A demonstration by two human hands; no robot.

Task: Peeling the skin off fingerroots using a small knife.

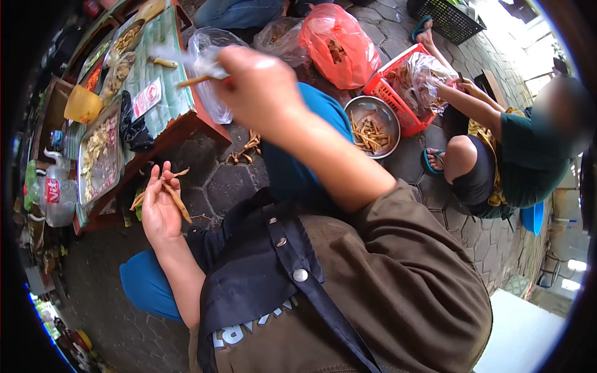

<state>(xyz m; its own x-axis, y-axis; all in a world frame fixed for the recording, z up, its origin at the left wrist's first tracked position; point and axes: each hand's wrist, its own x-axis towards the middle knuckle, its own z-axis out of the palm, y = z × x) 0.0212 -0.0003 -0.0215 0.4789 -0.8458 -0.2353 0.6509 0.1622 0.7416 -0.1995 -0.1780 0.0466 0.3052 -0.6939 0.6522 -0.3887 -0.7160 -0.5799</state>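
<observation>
My left hand (161,208), low beside the table, is turned palm up with its fingers loosely curled around a brown, finger-shaped root (177,200). Raised across the front of me, my right hand (255,84) is closed. A pale, motion-blurred blade, seemingly a knife (177,57), extends from it, and a thin brown stick-like piece (194,81) shows by its fingers; whether that is a root or a handle I cannot tell. A metal bowl (398,132) beyond my knee holds several similar roots (370,133). More roots (247,148) lie on the paving by the table leg.
On the left, a low table (171,93) carries a metal tray (83,165) of chopped pieces, a yellow container (83,104) and plastic jugs (59,193). A red bag (339,50) and red basket (392,93) stand ahead. At right sits a person (522,149), hands at the basket's plastic bag.
</observation>
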